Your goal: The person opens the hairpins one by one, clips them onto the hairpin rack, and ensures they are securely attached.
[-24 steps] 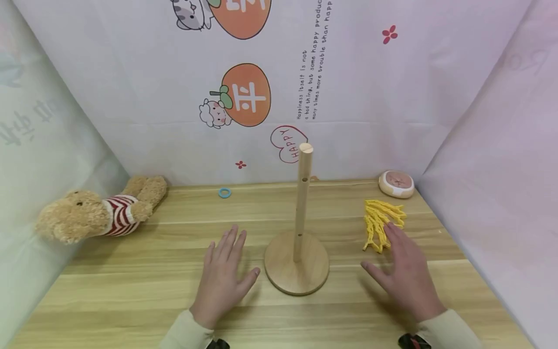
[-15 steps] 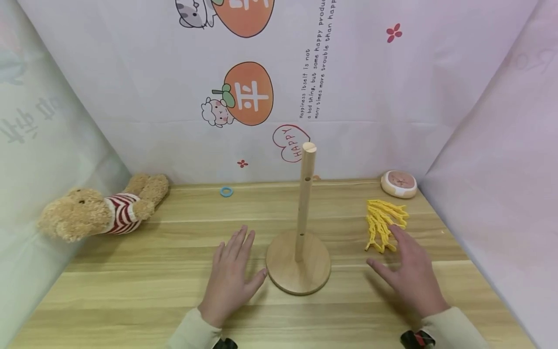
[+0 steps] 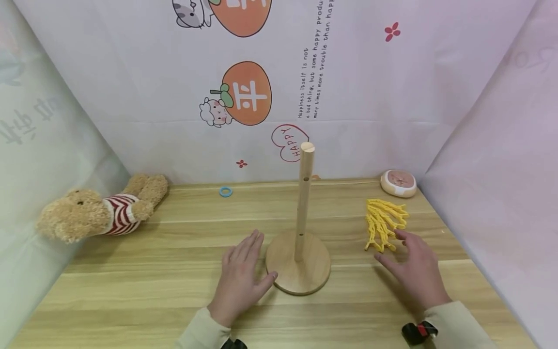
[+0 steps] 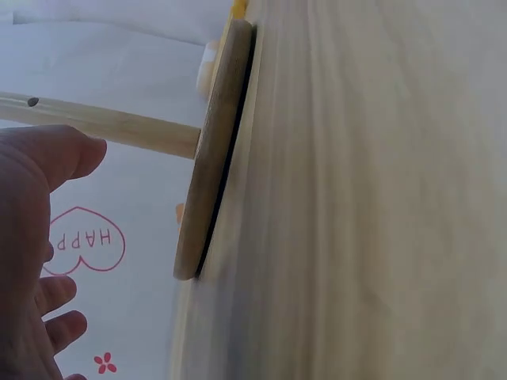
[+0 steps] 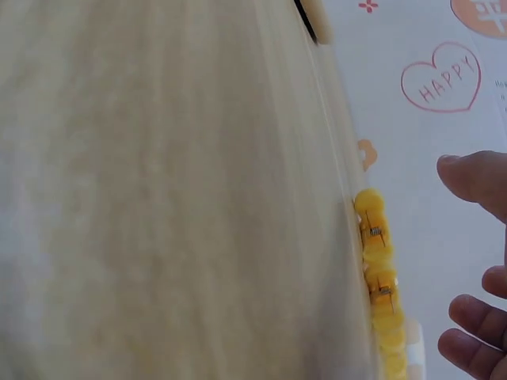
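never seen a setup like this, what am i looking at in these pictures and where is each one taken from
There is no machine here, just a person's bare left hand and right hand. The wide picture is taken from the head, looking down; the other two are taken from each wrist, so the wood-grain table looks tipped sideways there. On it lie a striped-top teddy bear, a blue ring, yellow spring clips and a rounded beige-and-pink device. A wooden post stand stands upright in the middle. Neither hand holds anything: the left is beside the stand's round base, the right is at the clips, though whether it touches them is hard to tell.
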A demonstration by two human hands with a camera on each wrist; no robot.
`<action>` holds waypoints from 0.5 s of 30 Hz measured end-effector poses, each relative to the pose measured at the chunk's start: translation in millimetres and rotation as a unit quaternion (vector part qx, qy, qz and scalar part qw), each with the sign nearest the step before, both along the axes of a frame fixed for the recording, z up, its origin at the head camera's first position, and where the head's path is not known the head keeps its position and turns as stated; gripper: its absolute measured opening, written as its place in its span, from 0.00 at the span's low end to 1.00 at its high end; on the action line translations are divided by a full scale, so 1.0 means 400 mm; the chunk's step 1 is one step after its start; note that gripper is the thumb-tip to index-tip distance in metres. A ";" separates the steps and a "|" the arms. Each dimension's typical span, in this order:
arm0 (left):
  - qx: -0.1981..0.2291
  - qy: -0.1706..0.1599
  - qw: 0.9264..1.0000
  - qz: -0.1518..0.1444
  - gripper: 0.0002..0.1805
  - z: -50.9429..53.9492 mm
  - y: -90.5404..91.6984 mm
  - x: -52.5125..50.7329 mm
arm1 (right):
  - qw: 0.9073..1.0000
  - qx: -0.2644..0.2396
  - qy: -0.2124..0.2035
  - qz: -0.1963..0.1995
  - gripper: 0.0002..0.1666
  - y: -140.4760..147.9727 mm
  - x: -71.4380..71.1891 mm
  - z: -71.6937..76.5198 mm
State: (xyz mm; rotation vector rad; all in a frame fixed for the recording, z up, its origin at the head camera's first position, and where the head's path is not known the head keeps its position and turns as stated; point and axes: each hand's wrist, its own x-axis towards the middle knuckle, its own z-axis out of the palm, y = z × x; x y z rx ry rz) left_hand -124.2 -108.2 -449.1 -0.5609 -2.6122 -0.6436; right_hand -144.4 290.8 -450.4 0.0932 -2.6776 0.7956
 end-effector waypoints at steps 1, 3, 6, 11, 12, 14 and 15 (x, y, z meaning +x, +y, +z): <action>0.006 -0.007 1.000 -0.003 0.50 -0.002 0.003 0.000 | 1.000 -0.005 -0.008 -0.006 0.49 0.002 -0.002 -0.003; 0.026 -0.029 0.999 -0.007 0.49 -0.008 0.009 0.000 | 0.999 -0.020 -0.028 -0.015 0.48 0.007 -0.006 -0.009; 0.061 -0.072 0.995 -0.010 0.50 -0.020 0.019 -0.002 | 0.997 -0.048 -0.060 -0.025 0.49 0.012 -0.011 -0.016; 0.101 -0.125 0.987 -0.010 0.51 -0.040 0.031 -0.010 | 0.990 -0.081 -0.106 -0.040 0.51 0.016 -0.021 -0.023; 0.108 -0.131 0.985 -0.012 0.51 -0.042 0.033 -0.012 | 0.989 -0.086 -0.114 -0.041 0.51 0.017 -0.023 -0.024; 0.119 -0.142 0.983 -0.015 0.52 -0.046 0.038 -0.016 | 0.987 -0.092 -0.127 -0.041 0.52 0.018 -0.028 -0.026; 0.123 -0.148 0.981 -0.018 0.52 -0.047 0.040 -0.018 | 0.985 -0.095 -0.135 -0.041 0.52 0.019 -0.030 -0.027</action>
